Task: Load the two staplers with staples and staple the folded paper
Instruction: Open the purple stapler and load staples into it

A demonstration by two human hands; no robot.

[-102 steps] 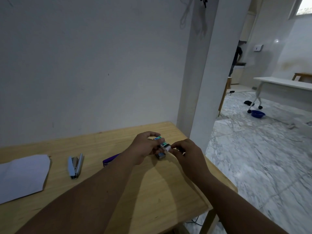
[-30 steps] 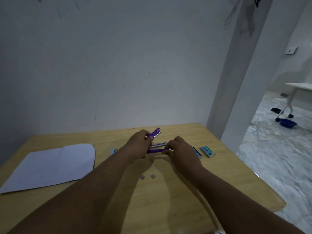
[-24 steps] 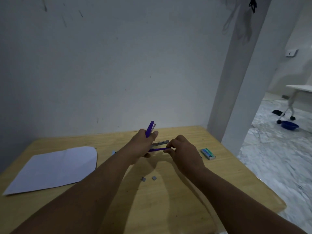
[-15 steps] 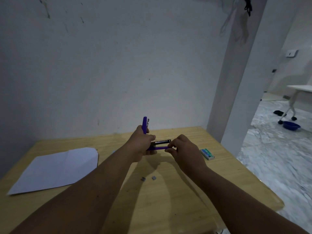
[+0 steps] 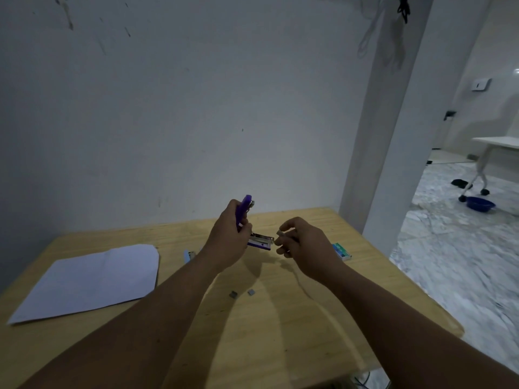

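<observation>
1. Left hand (image 5: 229, 242): fingers curled around the purple stapler (image 5: 254, 228), held above the wooden table (image 5: 280, 332). The stapler is hinged wide open; its purple top arm stands nearly upright past the fingertips, and its metal channel and purple base jut sideways from under the thumb toward the other hand.
2. Right hand (image 5: 304, 244): thumb and forefinger pinched together on a small grey strip of staples (image 5: 280, 233), the remaining fingers loosely bent below. The strip sits just beside the open end of the stapler's channel; whether it touches the channel cannot be told.
3. Staple box (image 5: 341, 250): a small green-and-white box lying on the table just beyond the knuckles of the right hand, on the side away from the stapler.
4. Second stapler (image 5: 188, 255): pale blue, lying flat on the table near the left wrist, largely hidden by the left forearm.
5. Folded paper (image 5: 90, 282): a white sheet lying flat on the table well apart from the left hand, on its outer side, with one visible crease.
6. Loose staple pieces (image 5: 241, 293): two small grey bits on the table, between the two forearms and nearer the body than either hand's fingers.
</observation>
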